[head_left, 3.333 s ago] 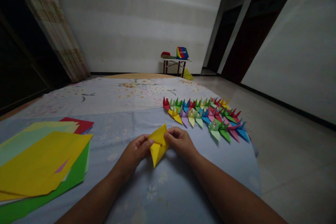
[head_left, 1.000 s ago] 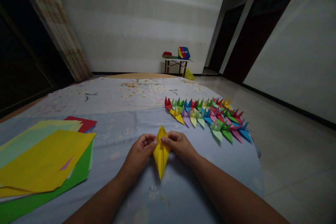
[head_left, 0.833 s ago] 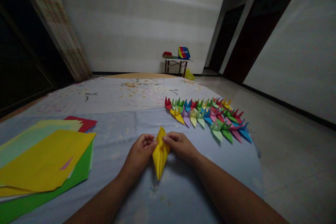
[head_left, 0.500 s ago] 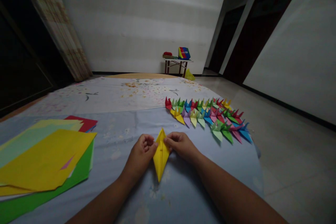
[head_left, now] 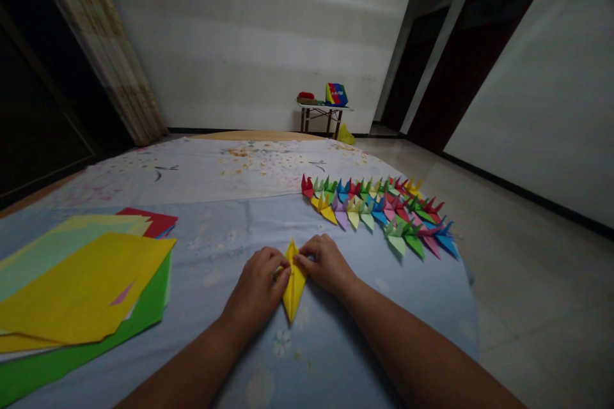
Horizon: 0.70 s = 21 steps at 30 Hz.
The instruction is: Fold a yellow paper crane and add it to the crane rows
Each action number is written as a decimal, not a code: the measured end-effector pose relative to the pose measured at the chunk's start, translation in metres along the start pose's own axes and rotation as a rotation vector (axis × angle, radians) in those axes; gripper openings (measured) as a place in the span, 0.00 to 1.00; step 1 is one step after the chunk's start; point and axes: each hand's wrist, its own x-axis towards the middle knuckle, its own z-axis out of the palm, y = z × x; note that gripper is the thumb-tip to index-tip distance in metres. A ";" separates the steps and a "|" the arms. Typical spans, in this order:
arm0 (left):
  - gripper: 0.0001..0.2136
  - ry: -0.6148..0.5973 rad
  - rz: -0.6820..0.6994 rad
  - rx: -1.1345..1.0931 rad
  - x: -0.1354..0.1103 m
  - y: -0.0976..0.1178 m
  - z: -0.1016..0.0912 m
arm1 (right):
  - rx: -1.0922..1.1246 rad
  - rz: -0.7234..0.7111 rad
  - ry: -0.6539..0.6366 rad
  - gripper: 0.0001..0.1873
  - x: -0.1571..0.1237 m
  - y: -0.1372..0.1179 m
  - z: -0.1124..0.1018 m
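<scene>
Head view, slim pointed yellow paper fold, gripped by left hand, right hand

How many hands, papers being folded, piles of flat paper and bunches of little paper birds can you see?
hands: 2, the left hand and the right hand
half-folded yellow paper, pressed under both hands: 1
pile of flat coloured sheets: 1
bunch of folded paper birds: 1, too overlapped to count one by one
total: 5

The folded paper lies on the cloth between left hand and right hand, paper stack left, crane rows behind.
</scene>
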 end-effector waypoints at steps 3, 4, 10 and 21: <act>0.09 -0.046 0.035 0.046 -0.003 -0.002 -0.001 | -0.042 0.006 -0.010 0.09 0.001 0.001 -0.001; 0.09 -0.059 0.048 0.055 -0.004 -0.002 -0.002 | -0.044 0.004 -0.015 0.10 0.001 0.001 -0.002; 0.11 -0.108 0.112 0.191 -0.007 -0.001 -0.012 | 0.006 0.004 -0.021 0.12 0.000 0.006 -0.010; 0.12 -0.244 0.165 0.130 -0.005 -0.003 -0.023 | 0.038 -0.024 -0.123 0.07 -0.003 0.009 -0.021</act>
